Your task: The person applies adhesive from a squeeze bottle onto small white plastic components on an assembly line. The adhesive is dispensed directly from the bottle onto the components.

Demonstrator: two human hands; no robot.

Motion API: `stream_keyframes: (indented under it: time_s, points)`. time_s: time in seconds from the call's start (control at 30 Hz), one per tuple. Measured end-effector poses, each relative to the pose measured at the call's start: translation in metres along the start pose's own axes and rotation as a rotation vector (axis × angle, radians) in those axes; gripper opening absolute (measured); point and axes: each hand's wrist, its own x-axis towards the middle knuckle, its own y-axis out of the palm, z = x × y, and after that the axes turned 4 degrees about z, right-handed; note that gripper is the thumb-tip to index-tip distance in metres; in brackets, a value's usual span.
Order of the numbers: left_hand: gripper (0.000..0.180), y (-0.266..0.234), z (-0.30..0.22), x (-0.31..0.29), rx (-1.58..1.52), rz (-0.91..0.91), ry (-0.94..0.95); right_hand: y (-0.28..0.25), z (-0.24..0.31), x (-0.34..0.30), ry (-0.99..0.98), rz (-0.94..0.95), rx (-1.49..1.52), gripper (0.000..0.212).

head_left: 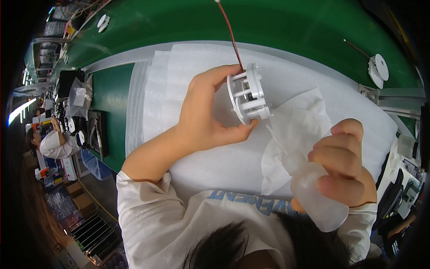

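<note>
My left hand point(201, 110) grips a white round plastic assembly point(256, 85) by its rim, thumb below and fingers above. Two discs joined by short posts make up this part, and it is tipped on edge. A red and black wire point(233, 38) runs up from it. Closer to my body on the right, my right hand point(342, 157) is wrapped around a translucent white plastic bottle point(322, 201), whose narrower end points toward the assembly. The bottle stays apart from the assembly. Between the hands a crumpled white cloth or tissue point(300, 123) lies on the work surface.
White foam sheets point(174, 67) cover the bench. Beyond a metal rail point(116, 61) runs a green belt point(286, 27) carrying a similar wired assembly point(378, 69) and a smaller white part point(103, 23). At left are a black tray point(97, 134) and another person point(56, 141).
</note>
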Motion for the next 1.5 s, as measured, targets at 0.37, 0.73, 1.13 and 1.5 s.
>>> stream_keyframes:
  time_s: [0.37,0.73,1.13,1.5]
  points:
    - [0.071,0.003,-0.007,-0.004,-0.286,-0.007,-0.214,0.006,-0.003,0.001,0.031,0.116,-0.033,0.048]
    - [0.068,-0.001,-0.012,-0.002,-0.605,-0.022,-0.348,0.005,-0.003,0.001,-0.016,0.099,-0.080,0.046]
    - [0.052,-0.006,-0.010,0.000,-1.041,0.042,-0.494,0.007,-0.003,0.000,-0.005,0.084,-0.063,0.046]
    - [0.061,-0.007,-0.007,0.003,-1.054,0.087,-0.482,0.007,-0.003,0.000,-0.001,0.077,-0.056,0.045]
